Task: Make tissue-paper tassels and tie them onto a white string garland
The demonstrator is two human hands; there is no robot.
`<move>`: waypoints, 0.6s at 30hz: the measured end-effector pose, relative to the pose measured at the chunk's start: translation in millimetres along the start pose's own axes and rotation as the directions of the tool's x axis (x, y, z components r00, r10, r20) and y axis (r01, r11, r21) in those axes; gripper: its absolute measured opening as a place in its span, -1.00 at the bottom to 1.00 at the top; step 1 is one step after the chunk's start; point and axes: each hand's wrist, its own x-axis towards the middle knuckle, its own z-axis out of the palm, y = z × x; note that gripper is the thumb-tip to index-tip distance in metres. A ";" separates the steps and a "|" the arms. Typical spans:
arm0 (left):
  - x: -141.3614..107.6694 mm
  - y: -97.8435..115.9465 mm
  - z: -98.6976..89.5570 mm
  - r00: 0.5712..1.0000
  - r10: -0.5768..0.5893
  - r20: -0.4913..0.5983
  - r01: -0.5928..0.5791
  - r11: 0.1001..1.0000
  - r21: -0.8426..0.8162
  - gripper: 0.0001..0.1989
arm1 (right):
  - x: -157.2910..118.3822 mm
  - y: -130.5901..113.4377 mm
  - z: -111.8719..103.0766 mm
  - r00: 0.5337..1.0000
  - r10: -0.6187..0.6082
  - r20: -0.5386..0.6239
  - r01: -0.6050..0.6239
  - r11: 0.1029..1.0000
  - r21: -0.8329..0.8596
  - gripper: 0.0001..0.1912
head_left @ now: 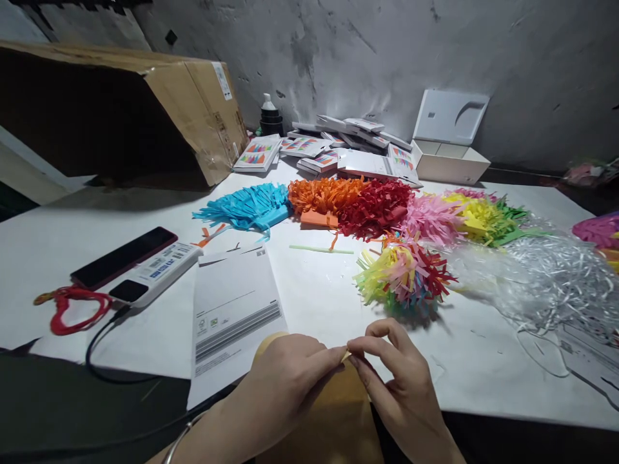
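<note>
My left hand (294,374) and my right hand (401,374) meet at the table's front edge, fingertips pinched together. Between them shows a small pale yellow strip (346,356), which looks like tape. Behind my left hand a yellow curved edge (269,344) sticks out, perhaps a tape roll; most of it is hidden. Just beyond my right hand lies a multicoloured tissue-paper tassel bunch (406,274). To the left of my hands, a white printed sheet or flat packet (236,303) lies partly over the table edge.
Blue (249,205), orange (324,196) and red (377,206) paper tassels lie in a row, with pink, yellow and green ones further right. Silver tinsel (556,277) spreads at the right. A phone (126,256), a cardboard box (193,109) and several flat packs (309,147) are around.
</note>
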 end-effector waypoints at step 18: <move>8.0 9.8 -8.9 0.986 -0.117 0.120 0.133 0.981 -0.140 -0.68 | 3.0 2.7 1.8 0.948 -0.293 -0.122 0.269 0.946 -0.182 -0.74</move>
